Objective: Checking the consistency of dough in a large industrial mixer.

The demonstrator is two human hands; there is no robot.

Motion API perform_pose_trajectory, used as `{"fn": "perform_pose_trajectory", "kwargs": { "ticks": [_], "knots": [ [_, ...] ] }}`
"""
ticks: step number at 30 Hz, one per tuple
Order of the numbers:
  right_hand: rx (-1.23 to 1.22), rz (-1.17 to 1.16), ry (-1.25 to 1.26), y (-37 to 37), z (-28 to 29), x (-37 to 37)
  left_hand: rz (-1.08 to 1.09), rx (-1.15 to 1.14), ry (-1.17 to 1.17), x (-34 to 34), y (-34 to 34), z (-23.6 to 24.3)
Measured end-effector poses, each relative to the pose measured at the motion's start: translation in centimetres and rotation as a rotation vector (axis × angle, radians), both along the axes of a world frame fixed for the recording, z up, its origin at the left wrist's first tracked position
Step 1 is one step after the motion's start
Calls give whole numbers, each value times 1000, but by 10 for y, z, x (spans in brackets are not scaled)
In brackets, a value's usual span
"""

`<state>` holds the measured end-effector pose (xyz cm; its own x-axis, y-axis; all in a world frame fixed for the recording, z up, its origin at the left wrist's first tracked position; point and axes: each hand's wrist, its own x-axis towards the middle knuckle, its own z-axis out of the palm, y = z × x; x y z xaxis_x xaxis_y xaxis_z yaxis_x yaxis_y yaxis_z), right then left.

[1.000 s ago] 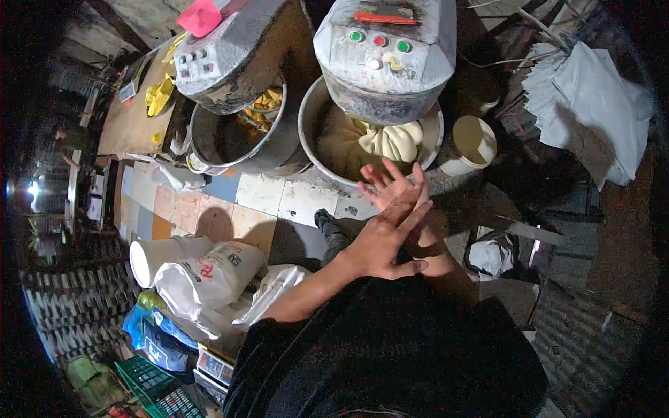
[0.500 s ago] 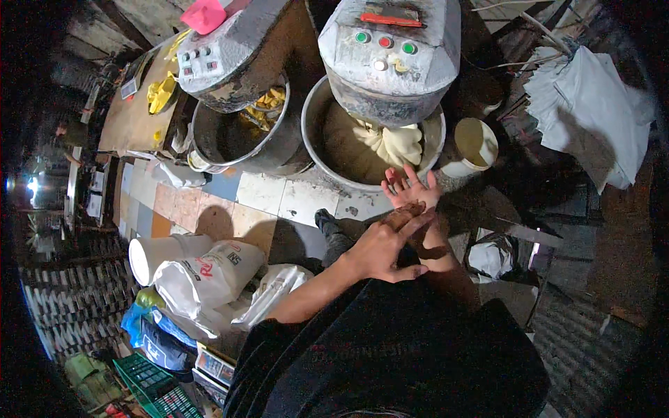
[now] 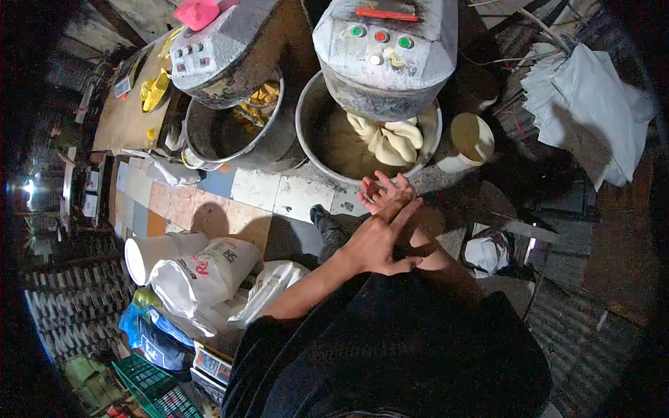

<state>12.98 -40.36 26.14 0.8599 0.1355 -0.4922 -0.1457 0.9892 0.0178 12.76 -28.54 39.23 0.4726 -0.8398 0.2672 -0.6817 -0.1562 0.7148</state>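
My left hand (image 3: 375,242) lies across my right wrist and palm, fingers stretched out and thumb apart. Beneath it, my right hand (image 3: 387,194) is turned palm up with its fingers spread and slightly curled, holding nothing. Both are just in front of a large metal mixing bowl (image 3: 306,143). Pale dough (image 3: 394,143) sits in folds inside that bowl, under the head of a floury grey mixer (image 3: 390,70). The mixer's upper dough-hook parts are hidden by its housing.
To the left stands a second mixer (image 3: 216,52) over its bowl (image 3: 273,132), with yellow wrapping inside. A cream bucket (image 3: 456,164) is right of the dough bowl. White sacks (image 3: 209,272), a white bucket (image 3: 139,261) and a green crate (image 3: 150,386) lie at lower left; white sacks (image 3: 592,104) hang at right.
My left hand has slid over the right palm toward its fingers. My right hand has turned and shifted left, its fingers curling a little more. The view has moved slightly.
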Motion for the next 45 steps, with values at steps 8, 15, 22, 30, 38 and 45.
{"fn": "perform_pose_trajectory", "kwargs": {
  "ticks": [8, 15, 22, 30, 38, 45],
  "knots": [
    [-46, -247, 98, -26, 14, 6, -20, -32, 166, 1, -4, -7],
    [10, -181, 245, -39, 3, 9, -3, -39, 114, 2, -2, -5],
    [-134, -172, 238, -42, 12, 6, -39, 49, 119, -3, -4, -4],
    [-371, -56, 95, -28, -5, 14, -8, 107, 50, -2, -6, 5],
    [-339, -124, -104, -9, 9, -4, -3, 35, 162, 3, -4, -10],
    [-326, -108, 71, -14, 17, -2, 3, -59, 306, 10, -5, -10]
  ]
}}
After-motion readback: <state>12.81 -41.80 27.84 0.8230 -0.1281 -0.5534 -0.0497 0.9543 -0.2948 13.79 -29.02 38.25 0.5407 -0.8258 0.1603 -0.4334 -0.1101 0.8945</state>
